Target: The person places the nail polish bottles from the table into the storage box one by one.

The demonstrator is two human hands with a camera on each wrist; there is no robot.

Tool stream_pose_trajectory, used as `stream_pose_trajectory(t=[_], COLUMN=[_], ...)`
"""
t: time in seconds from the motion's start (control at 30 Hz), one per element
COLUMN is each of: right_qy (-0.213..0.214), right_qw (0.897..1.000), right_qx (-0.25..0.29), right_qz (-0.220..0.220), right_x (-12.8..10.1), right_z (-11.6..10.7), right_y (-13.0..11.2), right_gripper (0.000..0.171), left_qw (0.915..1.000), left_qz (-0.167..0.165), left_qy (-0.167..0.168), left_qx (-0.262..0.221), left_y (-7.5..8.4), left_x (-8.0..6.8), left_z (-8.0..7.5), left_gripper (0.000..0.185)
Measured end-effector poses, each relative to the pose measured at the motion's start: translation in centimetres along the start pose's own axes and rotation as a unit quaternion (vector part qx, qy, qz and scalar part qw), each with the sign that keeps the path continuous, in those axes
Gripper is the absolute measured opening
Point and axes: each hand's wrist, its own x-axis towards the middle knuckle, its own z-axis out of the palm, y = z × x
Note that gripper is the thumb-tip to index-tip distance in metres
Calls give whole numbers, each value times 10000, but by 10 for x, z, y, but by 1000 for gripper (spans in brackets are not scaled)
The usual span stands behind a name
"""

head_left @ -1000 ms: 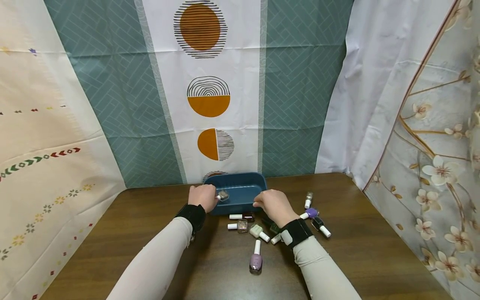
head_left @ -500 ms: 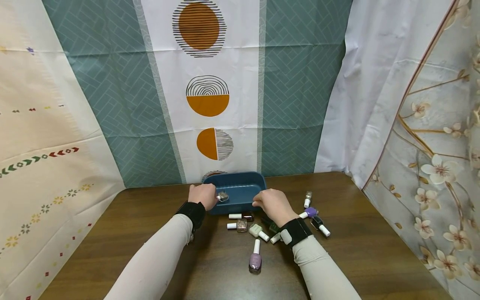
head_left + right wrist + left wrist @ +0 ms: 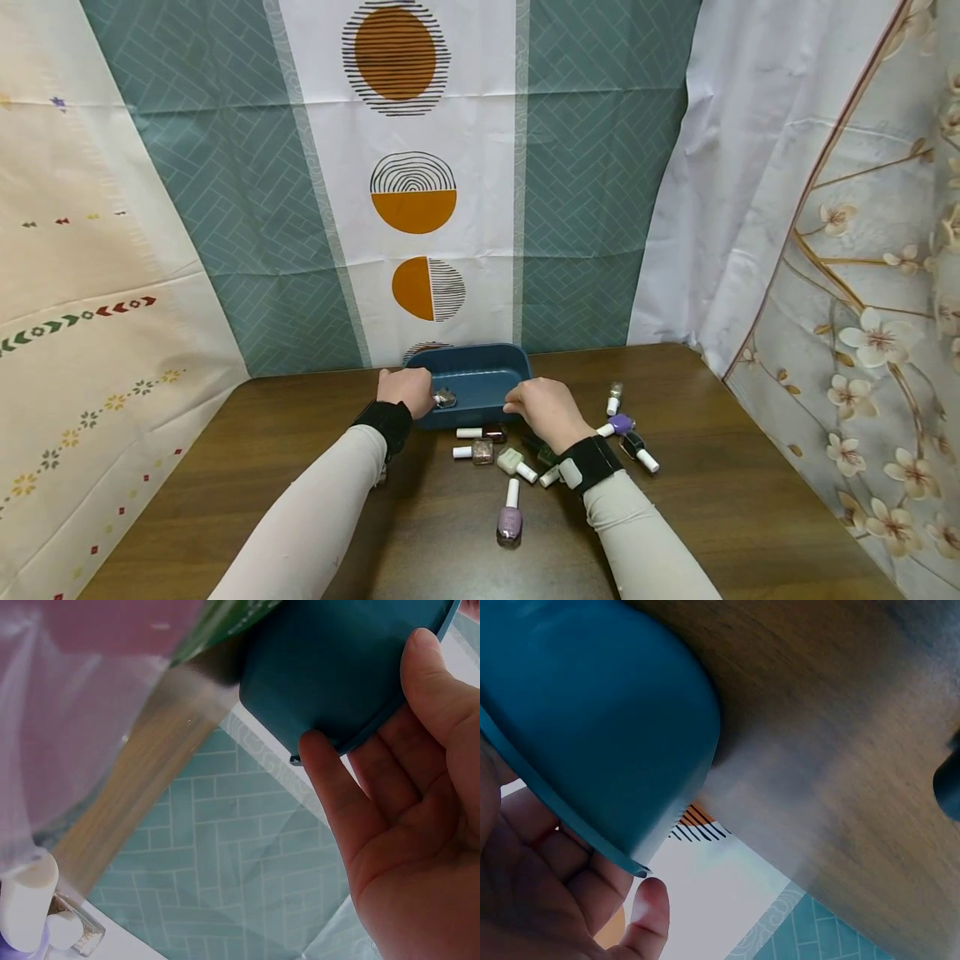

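A dark blue plastic bin stands at the back of the table. At its left end my left hand grips the rim, fingers bent behind it. My right hand grips the front right corner; in the right wrist view its thumb lies along the outer wall and the other fingers pass behind the rim. Inside the bin shows a glittery nail polish bottle, its white cap right beside the left hand. In front lie a dark bottle, a glitter bottle and a pale green one.
A lilac nail polish bottle lies nearest me. To the right are a purple bottle, a black one and a glitter one. A dark green bottle is partly under the right wrist. Patterned curtains hang behind the table.
The glittery bottle inside the bin has turned and shifted slightly down. Both hands keep their places at the bin; the whole head view drifts slightly left.
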Motion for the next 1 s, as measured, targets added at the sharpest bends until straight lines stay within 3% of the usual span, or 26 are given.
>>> stream_pose_trajectory(t=[0.6, 1.0], right_qy=[-100, -73], right_qw=[9999, 10000], right_qx=[72, 60], right_qz=[68, 22], right_x=[1, 0], right_z=[-1, -2], right_y=[0, 0], right_gripper=[8, 8], left_qw=[9994, 9992], left_qz=[-27, -79], left_qy=[-328, -388], left_qx=[119, 37], left_y=[9, 8], left_x=[-7, -3], left_z=[-13, -10], left_gripper=[36, 32])
